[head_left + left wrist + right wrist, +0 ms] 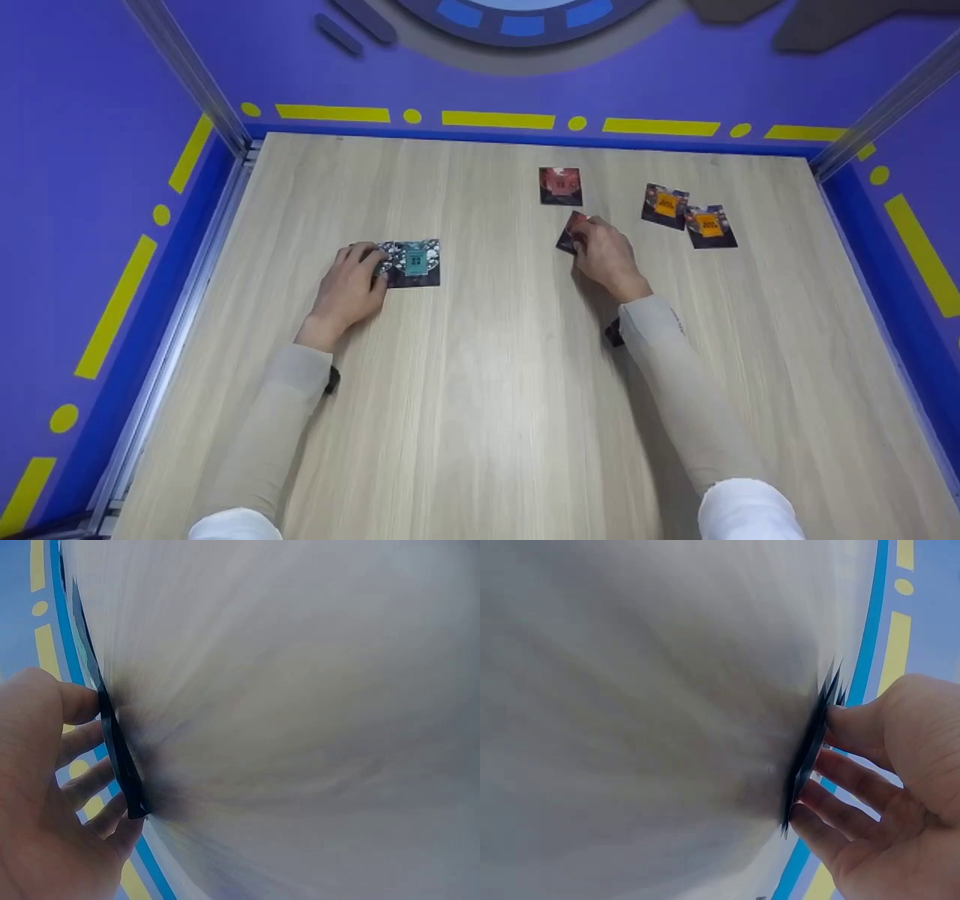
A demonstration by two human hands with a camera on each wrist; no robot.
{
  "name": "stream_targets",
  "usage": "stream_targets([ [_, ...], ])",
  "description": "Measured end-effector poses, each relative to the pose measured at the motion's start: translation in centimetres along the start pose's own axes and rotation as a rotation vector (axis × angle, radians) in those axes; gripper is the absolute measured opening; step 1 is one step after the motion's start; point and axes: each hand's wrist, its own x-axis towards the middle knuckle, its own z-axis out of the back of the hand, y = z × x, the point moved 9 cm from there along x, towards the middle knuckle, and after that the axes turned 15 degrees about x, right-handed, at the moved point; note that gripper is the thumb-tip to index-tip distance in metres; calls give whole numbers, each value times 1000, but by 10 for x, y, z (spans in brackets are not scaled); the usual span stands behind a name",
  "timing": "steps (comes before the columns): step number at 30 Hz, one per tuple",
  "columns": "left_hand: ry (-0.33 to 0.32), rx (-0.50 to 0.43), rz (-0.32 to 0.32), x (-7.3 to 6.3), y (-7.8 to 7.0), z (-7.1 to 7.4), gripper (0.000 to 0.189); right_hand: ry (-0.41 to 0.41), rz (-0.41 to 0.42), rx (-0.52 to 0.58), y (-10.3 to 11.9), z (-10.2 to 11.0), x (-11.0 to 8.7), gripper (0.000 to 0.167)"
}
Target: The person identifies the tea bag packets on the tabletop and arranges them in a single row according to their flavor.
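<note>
1. Apparently, the step in hand is setting flat packets beside others of their colour; clock directions run from the middle of the head view.
2. At 9 o'clock, the left hand [346,289] pinches a teal-and-white packet [384,253], mostly covered by its fingers, against a second teal packet [416,262]; whether they overlap is hard to tell.
3. Toward 3 o'clock, the right hand [606,253] grips a tilted red packet [570,235] between thumb and fingers, near but apart from the other red packet [560,186], which lies between 1 and 2 o'clock.
4. Two orange packets [665,204] [711,226] lie between 2 and 3 o'clock, meeting at a corner, with neither hand on them.
5. Likely the next move calls for squaring the gripped red packet to its match, laying it flat and releasing without dragging it; the left hand needs only a light, level let-go.
6. Beneath everything is a pale wood-grain counter [480,412], its lengthwise streaks running toward 12 o'clock.
7. A purple-blue back wall [652,86] rises at 12 o'clock, carrying yellow dashes and dots [498,120] and part of a dark ring [487,30]; metal posts [191,82] [881,109] stand at the corners near 10 and 2 o'clock.
</note>
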Motion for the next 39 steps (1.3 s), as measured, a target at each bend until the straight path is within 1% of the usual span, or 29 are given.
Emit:
stream_targets([
  [5, -4, 6, 7, 0, 2, 0, 41, 0, 23, -11, 11, -7, 1, 26],
  [9, -5, 10, 8, 0, 2, -1, 41, 7, 61, -27, 21, -13, 2, 25],
  [23, -3, 17, 12, -1, 1, -3, 41, 43, 167, -34, 57, -39, 1, 24],
  [34, 4, 34, 18, 0, 2, -5, 42, 110, 182, -14, 83, -64, -1, 23],
  [39, -4, 36, 16, 0, 1, -3, 42, 120, 200, -21, 93, -73, 0, 23],
])
